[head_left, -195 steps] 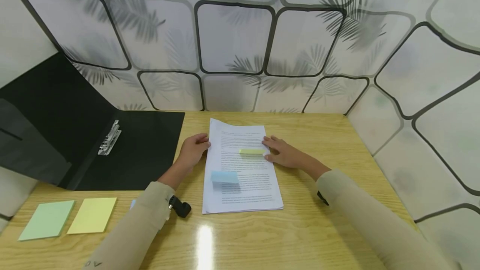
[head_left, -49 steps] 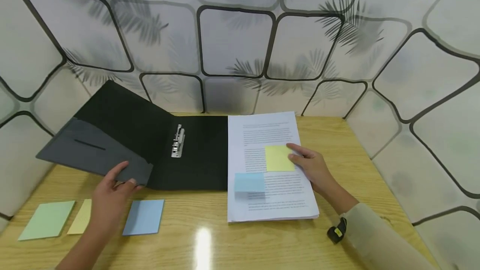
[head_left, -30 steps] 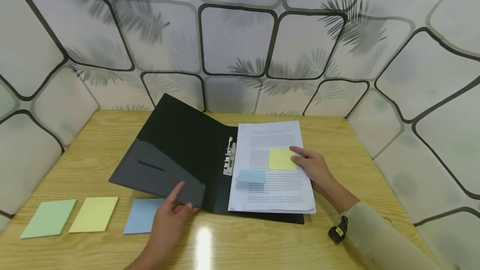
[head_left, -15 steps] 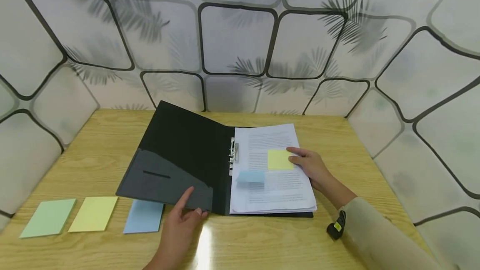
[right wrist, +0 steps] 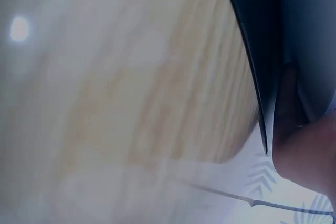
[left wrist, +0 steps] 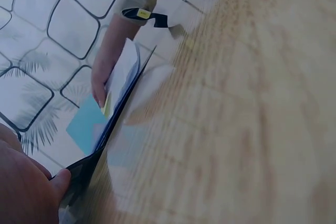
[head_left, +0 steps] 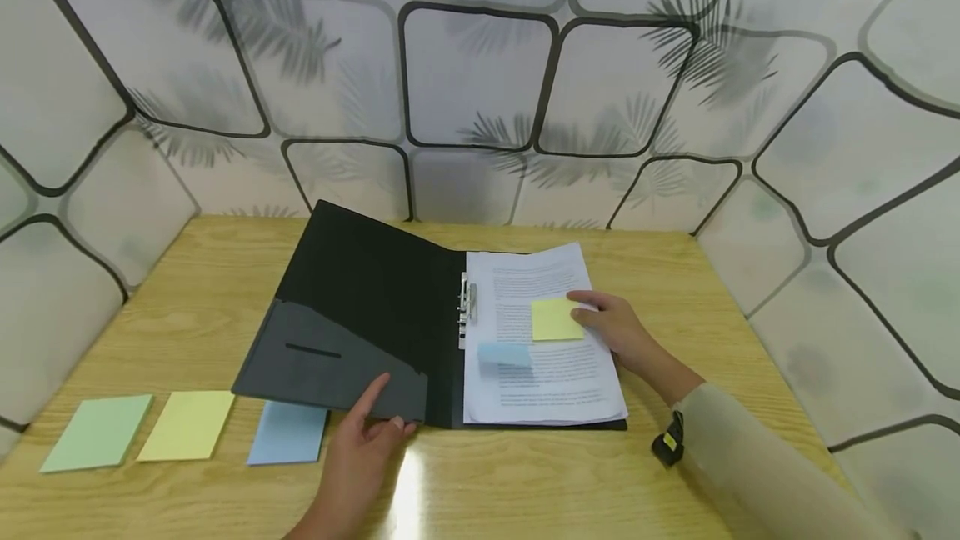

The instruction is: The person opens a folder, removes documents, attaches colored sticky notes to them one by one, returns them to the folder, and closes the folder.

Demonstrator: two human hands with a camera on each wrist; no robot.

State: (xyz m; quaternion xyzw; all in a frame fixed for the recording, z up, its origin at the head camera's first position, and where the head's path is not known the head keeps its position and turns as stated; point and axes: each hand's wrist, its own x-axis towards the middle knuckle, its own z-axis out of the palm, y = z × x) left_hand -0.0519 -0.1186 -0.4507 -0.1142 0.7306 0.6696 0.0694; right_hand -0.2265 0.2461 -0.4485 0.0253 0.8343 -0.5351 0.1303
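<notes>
In the head view an open black ring binder lies in the middle of the table, its left cover tilted up. My left hand grips the cover's lower edge near the spine, thumb and fingers on opposite faces. A stack of printed paper lies over the binder's right side, its left edge beside the metal ring clip. My right hand holds the stack's right edge, fingers underneath, as the right wrist view shows. On the top sheet are a yellow sticky note and a blue sticky note.
At the front left lie a green sticky-note pad, a yellow pad and a blue pad, the last partly under the raised cover. A patterned wall stands behind the wooden table.
The binder has slid right from the table's left side, pulled by my left hand. The paper stack, lifted by my right hand, now lies over its right side and has shifted slightly left.
</notes>
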